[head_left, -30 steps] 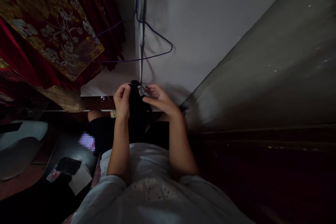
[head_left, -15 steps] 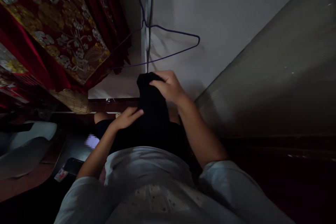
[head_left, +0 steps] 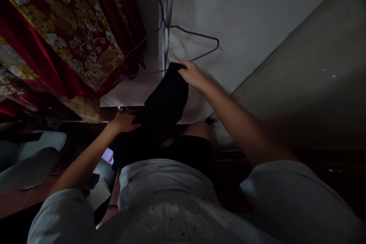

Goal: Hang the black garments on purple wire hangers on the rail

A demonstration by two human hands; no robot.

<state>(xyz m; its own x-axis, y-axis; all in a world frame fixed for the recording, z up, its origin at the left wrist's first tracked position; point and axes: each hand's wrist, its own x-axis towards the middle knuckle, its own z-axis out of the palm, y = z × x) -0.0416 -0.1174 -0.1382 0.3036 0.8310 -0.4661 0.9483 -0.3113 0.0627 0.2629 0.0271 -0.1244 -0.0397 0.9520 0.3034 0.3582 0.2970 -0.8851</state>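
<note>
Shirt: a pale short-sleeved shirt [head_left: 166, 198] fills the bottom of the frame, nearest the camera, both sleeves spreading to the lower corners.
Black cloth: a dark, matte piece of fabric [head_left: 164, 103] at the centre of the frame — stretched slantwise from lower left to upper right, its folds hard to read in the dim light.
Left hand: the left hand [head_left: 124, 122] sits left of centre, fingers closed on the lower end of the black cloth, just above the lap.
Right hand: the right hand [head_left: 192, 73] is raised above centre, fingertips pinching the upper corner of the black cloth and holding it up against the wall.
Lap: dark shorts and a bare knee [head_left: 200, 129] show under the cloth, at centre.
Small things at lower left: a dark phone [head_left: 92, 180] and a white sheet [head_left: 98, 194] lie beside the left arm, partly hidden by it; a small lit screen [head_left: 108, 155] glows just above them.
Hanger: a purple wire hanger [head_left: 197, 40] hangs on the white wall [head_left: 243, 15] in the upper middle, just above the right hand — whether the cloth touches it cannot be told.
Curtain: red fabric with gold flowers [head_left: 63, 26] covers the upper left.
Panel: a grey slanted surface [head_left: 309, 84] takes the right side.
</note>
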